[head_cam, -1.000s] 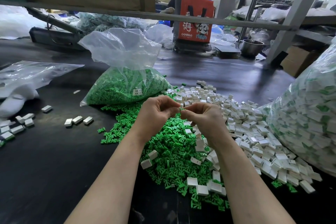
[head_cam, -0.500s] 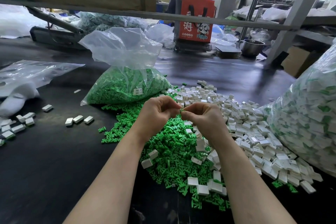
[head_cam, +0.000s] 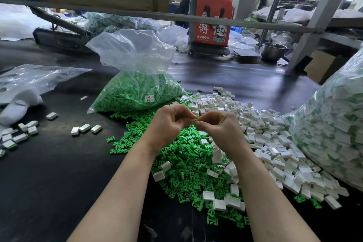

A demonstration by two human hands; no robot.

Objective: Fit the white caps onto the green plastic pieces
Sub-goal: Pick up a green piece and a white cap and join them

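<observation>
I sit at a dark table (head_cam: 49, 182) in a workshop. My left hand (head_cam: 169, 122) and right hand (head_cam: 218, 125) meet fingertip to fingertip, pinching one small green piece (head_cam: 196, 121) above the green pile (head_cam: 186, 155), with the white caps (head_cam: 265, 133) heaped just to the right.

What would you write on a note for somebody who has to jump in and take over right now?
Left hand and right hand: held together above the piles, fingertips pinching one small green piece between them; whether a cap is on it is hidden.
Loose green pieces: heaped on the black table under the hands; more in the open bag behind.
White caps: spread to the right of the green heap.
Done: the big bag at far right holds white-and-green parts, seemingly finished ones.
Left: both loose piles are large, so plenty to cap.
</observation>
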